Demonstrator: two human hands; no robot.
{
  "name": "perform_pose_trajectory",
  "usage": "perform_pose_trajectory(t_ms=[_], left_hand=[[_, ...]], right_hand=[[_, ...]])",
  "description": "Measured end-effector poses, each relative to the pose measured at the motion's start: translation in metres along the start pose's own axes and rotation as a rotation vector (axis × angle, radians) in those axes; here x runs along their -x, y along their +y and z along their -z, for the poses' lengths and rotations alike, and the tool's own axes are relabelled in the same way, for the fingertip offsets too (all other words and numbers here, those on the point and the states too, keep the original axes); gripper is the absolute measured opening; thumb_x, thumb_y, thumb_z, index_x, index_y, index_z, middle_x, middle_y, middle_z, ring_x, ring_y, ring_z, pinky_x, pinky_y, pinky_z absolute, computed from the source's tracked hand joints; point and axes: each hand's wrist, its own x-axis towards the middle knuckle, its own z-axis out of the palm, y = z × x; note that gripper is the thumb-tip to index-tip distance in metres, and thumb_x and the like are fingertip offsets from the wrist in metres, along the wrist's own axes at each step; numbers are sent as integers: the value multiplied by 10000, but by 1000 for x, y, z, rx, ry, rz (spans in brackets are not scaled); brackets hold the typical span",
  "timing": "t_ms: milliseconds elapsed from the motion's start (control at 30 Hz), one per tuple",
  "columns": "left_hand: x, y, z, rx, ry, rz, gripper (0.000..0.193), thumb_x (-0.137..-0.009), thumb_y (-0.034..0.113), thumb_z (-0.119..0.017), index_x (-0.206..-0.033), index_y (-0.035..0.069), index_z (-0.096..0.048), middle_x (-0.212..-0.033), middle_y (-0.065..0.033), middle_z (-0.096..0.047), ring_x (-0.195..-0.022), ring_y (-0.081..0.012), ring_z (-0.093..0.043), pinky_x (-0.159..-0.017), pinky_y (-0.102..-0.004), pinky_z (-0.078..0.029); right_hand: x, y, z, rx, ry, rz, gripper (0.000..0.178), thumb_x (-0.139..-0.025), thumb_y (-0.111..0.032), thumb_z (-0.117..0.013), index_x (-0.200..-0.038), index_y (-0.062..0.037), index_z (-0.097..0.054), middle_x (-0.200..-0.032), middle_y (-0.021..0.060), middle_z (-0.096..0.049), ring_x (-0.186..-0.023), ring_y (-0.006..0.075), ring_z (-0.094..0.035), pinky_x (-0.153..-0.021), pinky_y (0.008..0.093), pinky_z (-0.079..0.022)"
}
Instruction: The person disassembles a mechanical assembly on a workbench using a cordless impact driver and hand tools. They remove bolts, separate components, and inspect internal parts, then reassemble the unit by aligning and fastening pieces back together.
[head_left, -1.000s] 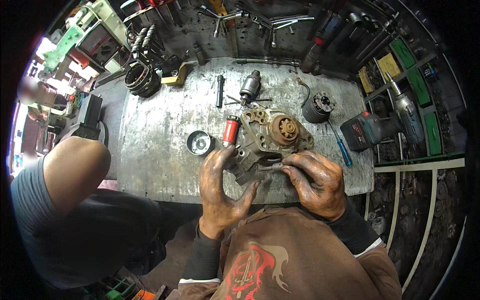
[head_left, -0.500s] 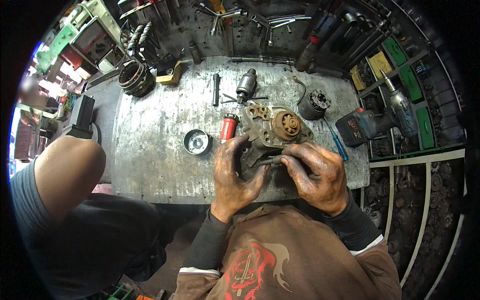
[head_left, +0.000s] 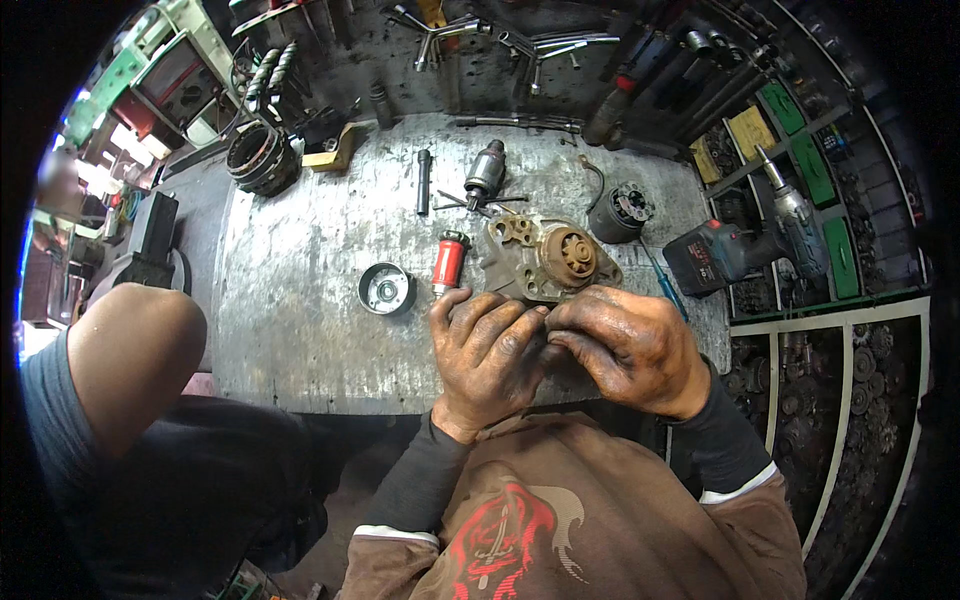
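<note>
A starter motor's grey metal housing [head_left: 510,275] lies on the bench, its rusty pinion gear [head_left: 578,255] facing up. My left hand [head_left: 490,345] is closed just in front of the housing, fingers curled toward my right hand. Thumb and fingers pinched, my right hand [head_left: 635,350] meets it there. Whatever lies between the two hands is hidden by the fingers. Beyond my left fingertips stands a red cylindrical solenoid [head_left: 450,262]. Left of that sits a round, shallow metal cup [head_left: 386,289].
An armature-like metal part [head_left: 485,172], a dark socket bar [head_left: 423,182] and a black cylindrical motor body [head_left: 622,212] lie farther back. A cordless impact wrench [head_left: 720,258] and a blue screwdriver [head_left: 668,285] are at right. Another person's bent arm [head_left: 135,350] reaches in at left.
My left hand has left the housing's side and turned over, closing beside my right hand. The small dark rod-like piece my right fingers pinched is now out of sight. The view has shifted slightly.
</note>
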Motion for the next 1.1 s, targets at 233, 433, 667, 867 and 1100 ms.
perform_pose_trajectory(t_ms=[233, 433, 667, 867, 1100], left_hand=[[-3, -4, -8, 27, 27, -20, 205, -850, 124, -740, -1018, 31, -668, -922, -106, -674, -855, -310, -661, -852, -482, -530], [-3, -3, -8, 29, 3, -29, 179, -874, 119, -714, -1021, 29, -665, -929, -116, -673, -858, -321, -661, -857, -492, -544], [-4, -4, -8, 38, -6, -35, 222, -829, 61, -682, -1047, 22, -666, -933, -130, -672, -855, -343, -668, -856, -491, -553], [-2, -4, -8, 49, 2, -11, 241, -814, 54, -683, -1052, 15, -680, -935, -136, -677, -868, -350, -679, -841, -476, -561], [-2, -2, -7, 61, -15, -3, 233, -815, 68, -688, -1043, 24, -689, -946, -140, -688, -880, -352, -685, -863, -476, -563]], right_hand=[[89, 73, -10, -429, 501, -687, 310, -949, -175, -739, -1208, -11, -695, -990, 155, -743, -872, 220, -725, -795, 326, -575], [172, 166, -84, 436, -26, -575, 625, -769, -82, -762, -1359, -57, -558, -1159, 222, -615, -1090, 430, -599, -928, 500, -502], [185, 165, -68, 339, -17, -610, 521, -816, -72, -688, -1302, 34, -533, -1139, 273, -606, -1039, 483, -596, -879, 543, -505], [173, 47, -3, -42, 293, -949, 416, -1046, -307, -594, -1239, 61, -620, -1038, 253, -696, -945, 451, -681, -873, 448, -532], [94, -20, 15, 224, 309, -214, 339, -980, -203, -724, -1200, 45, -653, -1067, 198, -722, -909, 324, -725, -800, 403, -570]])
